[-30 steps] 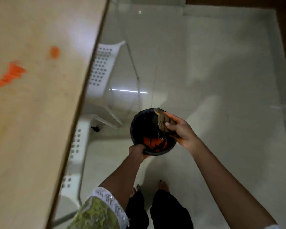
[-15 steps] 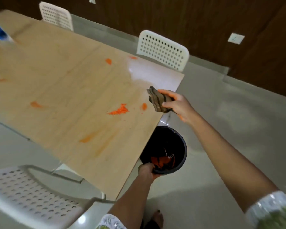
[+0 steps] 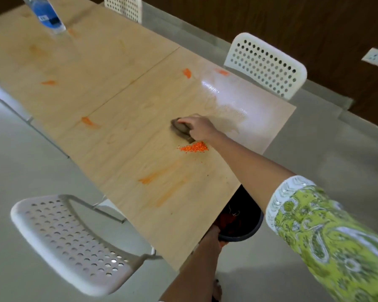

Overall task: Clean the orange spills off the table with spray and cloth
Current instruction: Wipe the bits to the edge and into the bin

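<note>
My right hand holds a folded brown cloth down on the wooden table, just beyond a heap of orange crumbs. Several other orange smears mark the tabletop, such as one orange smear nearer me and another orange smear to the left. My left hand grips the rim of a black bucket held below the table's near edge; orange debris lies inside it. A blue spray bottle stands at the table's far left end.
White perforated chairs stand around the table: one chair at the near left, another chair at the far right, a third chair at the back. Grey floor lies to the right, a dark wood wall behind.
My right hand carried the cloth up from the bucket and set it on the table beside the orange crumbs. The left hand kept its grip on the bucket's rim.
</note>
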